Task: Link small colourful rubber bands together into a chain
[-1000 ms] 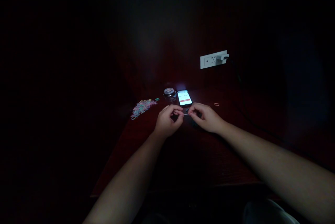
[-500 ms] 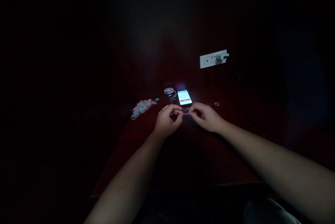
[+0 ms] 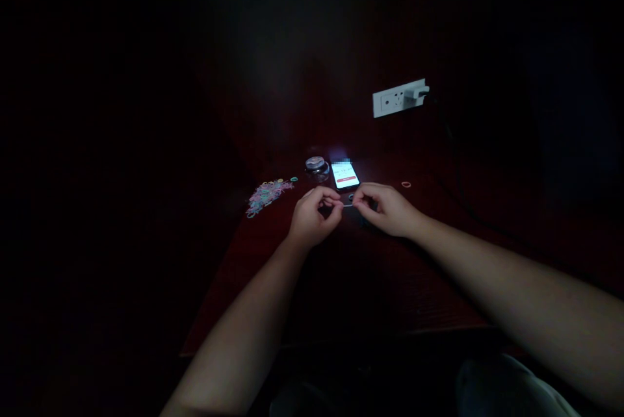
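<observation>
My left hand (image 3: 312, 219) and my right hand (image 3: 387, 210) face each other over the dark red table, fingertips pinched. Between them runs a short, thin, pale rubber band (image 3: 348, 205), each end held at a fingertip pinch. Just beyond it lies a small ring-shaped thing (image 3: 351, 197), partly hidden by my right fingers. Left of my left hand is a loose pile of small coloured rubber bands (image 3: 267, 197), with a green band (image 3: 294, 179) apart from it. A single pinkish band (image 3: 406, 184) rests beyond my right hand.
A phone (image 3: 346, 175) with a lit screen lies just past my hands. Beside it stands a small clear jar (image 3: 316, 169) with a lid. A white wall socket (image 3: 390, 101) holds a plug with a dark cable. The surroundings are very dark.
The whole view has shifted slightly, so most things sit a little higher. My hands keep their pinches, and the band between them shows a little more clearly.
</observation>
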Available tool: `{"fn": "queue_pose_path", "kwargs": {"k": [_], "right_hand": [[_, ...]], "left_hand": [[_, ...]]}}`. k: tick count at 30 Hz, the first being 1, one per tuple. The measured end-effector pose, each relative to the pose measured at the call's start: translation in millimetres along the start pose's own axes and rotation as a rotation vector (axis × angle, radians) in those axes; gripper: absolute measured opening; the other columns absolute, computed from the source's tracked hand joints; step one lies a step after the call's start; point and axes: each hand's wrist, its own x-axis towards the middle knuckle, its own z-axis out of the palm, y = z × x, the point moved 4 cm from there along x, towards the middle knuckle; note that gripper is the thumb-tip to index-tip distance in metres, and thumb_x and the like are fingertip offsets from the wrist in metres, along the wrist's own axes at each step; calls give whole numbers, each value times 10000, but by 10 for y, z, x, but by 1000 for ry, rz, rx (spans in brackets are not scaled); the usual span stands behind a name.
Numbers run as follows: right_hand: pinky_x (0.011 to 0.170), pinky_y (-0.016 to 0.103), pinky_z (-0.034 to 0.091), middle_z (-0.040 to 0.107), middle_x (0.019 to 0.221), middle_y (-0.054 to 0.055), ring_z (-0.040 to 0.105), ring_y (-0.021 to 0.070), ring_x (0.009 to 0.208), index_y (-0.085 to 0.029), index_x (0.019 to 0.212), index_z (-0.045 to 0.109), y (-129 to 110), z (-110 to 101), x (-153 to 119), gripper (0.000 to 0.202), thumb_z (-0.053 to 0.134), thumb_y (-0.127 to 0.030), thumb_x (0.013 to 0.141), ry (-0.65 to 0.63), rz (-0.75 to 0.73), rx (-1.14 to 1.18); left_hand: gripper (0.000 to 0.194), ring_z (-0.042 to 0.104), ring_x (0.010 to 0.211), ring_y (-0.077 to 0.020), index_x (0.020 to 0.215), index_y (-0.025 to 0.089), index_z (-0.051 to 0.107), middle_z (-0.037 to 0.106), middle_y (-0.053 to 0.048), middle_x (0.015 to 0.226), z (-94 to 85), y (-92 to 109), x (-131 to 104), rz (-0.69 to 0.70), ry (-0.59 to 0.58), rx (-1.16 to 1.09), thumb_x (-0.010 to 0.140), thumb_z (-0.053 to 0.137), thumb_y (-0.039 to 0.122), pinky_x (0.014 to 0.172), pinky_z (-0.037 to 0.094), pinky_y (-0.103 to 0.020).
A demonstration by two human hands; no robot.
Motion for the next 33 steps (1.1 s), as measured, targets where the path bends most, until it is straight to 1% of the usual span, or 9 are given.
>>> {"fn": "queue_pose_path", "kwargs": {"k": [2,5,12,14,18,21,25,29,33], "right_hand": [[531,236,364,580,726,32,499,119,625,-153,766,591,10,9,-3,78,540,-174,821,-4,11,10],[550,243,386,596,739,37,509,119,621,-150,782,607,42,35,-8,79,546,-183,820,-10,14,37],[543,244,408,615,752,47,535,128,617,-153,849,630,114,54,-19,105,563,-227,818,-17,39,46],[533,240,404,614,742,42,538,129,615,-157,856,632,116,52,-23,109,565,-233,816,-20,48,48],[516,233,388,607,713,31,531,125,602,-159,864,634,112,56,-26,114,567,-235,812,-27,57,65],[513,231,385,610,715,34,531,125,605,-156,857,634,96,59,-22,110,575,-231,802,-28,59,81],[511,234,387,607,704,33,532,127,603,-153,849,628,81,60,-20,108,569,-233,807,-39,60,83],[538,246,406,618,733,44,542,131,625,-149,851,627,91,61,-27,114,567,-239,813,-43,45,63],[566,259,420,628,737,47,550,138,638,-152,852,634,100,71,-31,117,569,-240,811,-60,51,75]], "left_hand": [[137,635,743,-132,912,175,598,663,-44,841,-18,-12,16,8,-26,-7,778,625,174,702,519,-251],[142,639,765,-132,927,165,606,664,-56,869,-54,-93,34,-7,-110,-17,790,624,197,717,519,-249],[198,656,793,-138,1000,144,614,693,-65,862,-171,-476,-39,-194,-452,-73,815,623,214,732,513,-255],[201,659,799,-140,1008,144,613,699,-69,871,-196,-558,-62,-236,-506,-80,820,620,213,737,512,-262],[169,657,802,-138,975,139,624,702,-72,871,-191,-629,-82,-277,-566,-73,832,609,228,749,509,-268],[160,655,797,-134,963,143,632,702,-64,865,-164,-637,-84,-284,-576,-41,827,612,224,750,507,-265],[158,645,774,-126,957,153,637,695,-48,847,-157,-645,-77,-273,-555,22,810,609,205,742,502,-261],[197,623,801,-126,980,159,638,682,-54,908,-211,-621,-63,-246,-498,75,792,591,199,757,490,-265],[372,609,875,-150,1069,192,646,664,-53,1026,-197,-553,-94,-255,-630,110,711,692,278,764,484,-275]]}}
